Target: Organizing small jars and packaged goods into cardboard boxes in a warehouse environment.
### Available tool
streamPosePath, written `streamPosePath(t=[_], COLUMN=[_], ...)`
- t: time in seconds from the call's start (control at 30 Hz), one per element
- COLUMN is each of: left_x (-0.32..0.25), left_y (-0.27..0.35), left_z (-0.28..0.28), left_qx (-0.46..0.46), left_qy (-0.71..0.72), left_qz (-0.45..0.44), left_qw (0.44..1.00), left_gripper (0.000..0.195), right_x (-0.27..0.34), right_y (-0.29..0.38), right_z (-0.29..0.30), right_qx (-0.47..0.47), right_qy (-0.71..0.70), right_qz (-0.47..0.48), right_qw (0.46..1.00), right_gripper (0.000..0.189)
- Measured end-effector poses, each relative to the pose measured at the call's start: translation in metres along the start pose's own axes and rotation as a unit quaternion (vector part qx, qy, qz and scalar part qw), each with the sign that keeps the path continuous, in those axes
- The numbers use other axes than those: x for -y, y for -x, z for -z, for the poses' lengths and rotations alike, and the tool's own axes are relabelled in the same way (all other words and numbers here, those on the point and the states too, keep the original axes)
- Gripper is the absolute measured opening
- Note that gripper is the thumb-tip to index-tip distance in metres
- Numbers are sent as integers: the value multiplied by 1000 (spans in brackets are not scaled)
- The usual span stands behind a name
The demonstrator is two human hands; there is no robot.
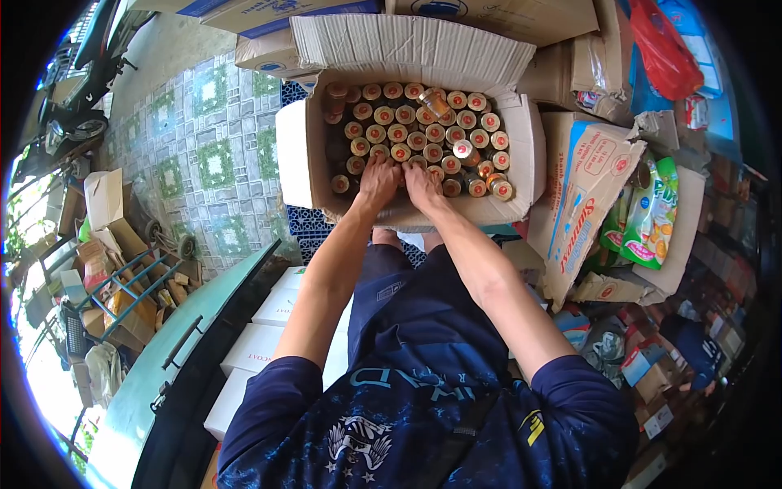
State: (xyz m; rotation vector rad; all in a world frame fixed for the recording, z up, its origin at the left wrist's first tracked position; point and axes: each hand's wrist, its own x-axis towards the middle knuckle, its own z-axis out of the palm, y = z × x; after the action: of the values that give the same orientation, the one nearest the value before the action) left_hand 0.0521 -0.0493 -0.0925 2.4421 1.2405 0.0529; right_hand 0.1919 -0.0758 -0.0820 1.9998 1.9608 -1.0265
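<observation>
An open cardboard box (415,52) lies before me, holding many small jars with gold lids (405,114) that bear red centres. Most jars stand upright in uneven rows; a glass jar (434,102) near the back and a white-lidded jar (467,153) at the right lie tilted on top of others. Both my hands reach in over the box's near wall. My left hand (382,177) has its fingers down on jars near the front middle. Close beside it, my right hand (423,182) also touches jars. The fingertips are partly hidden among the lids, so a grip cannot be made out.
Another opened carton (586,202) with a green snack pouch (652,214) stands at the right. Closed cartons (507,21) are behind the box. White boxes (259,345) and a green metal door (183,342) are at the left. A person (693,351) is at the far right.
</observation>
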Motion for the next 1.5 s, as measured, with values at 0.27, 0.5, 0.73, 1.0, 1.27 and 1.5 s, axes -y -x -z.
streamPosePath(t=[0.27, 0.5, 0.73, 1.0, 1.27, 1.5], left_x=[-3, -18, -35, -66, -149, -261], left_y=[11, 20, 1, 1, -39, -79], left_z=[23, 97, 119, 154, 232, 306], left_qx=[-8, 8, -1, -64, -105, -128], left_qy=[8, 156, 368, 326, 288, 274], left_qz=[-18, 35, 52, 29, -166, -305], left_qw=[1000, 987, 928, 943, 937, 903], left_gripper=[13, 42, 61, 60, 58, 55], right_x=[-13, -3, -4, 14, 8, -12], right_y=[15, 44, 65, 97, 184, 280], right_z=[1, 41, 95, 115, 193, 284], right_qx=[-85, -127, -282, -283, -406, -574], right_qy=[-102, -154, -171, -205, -212, -219], right_qz=[72, 187, 226, 178, 49, -8], right_qw=[989, 962, 917, 920, 887, 789], right_gripper=[25, 44, 53, 63, 68, 55])
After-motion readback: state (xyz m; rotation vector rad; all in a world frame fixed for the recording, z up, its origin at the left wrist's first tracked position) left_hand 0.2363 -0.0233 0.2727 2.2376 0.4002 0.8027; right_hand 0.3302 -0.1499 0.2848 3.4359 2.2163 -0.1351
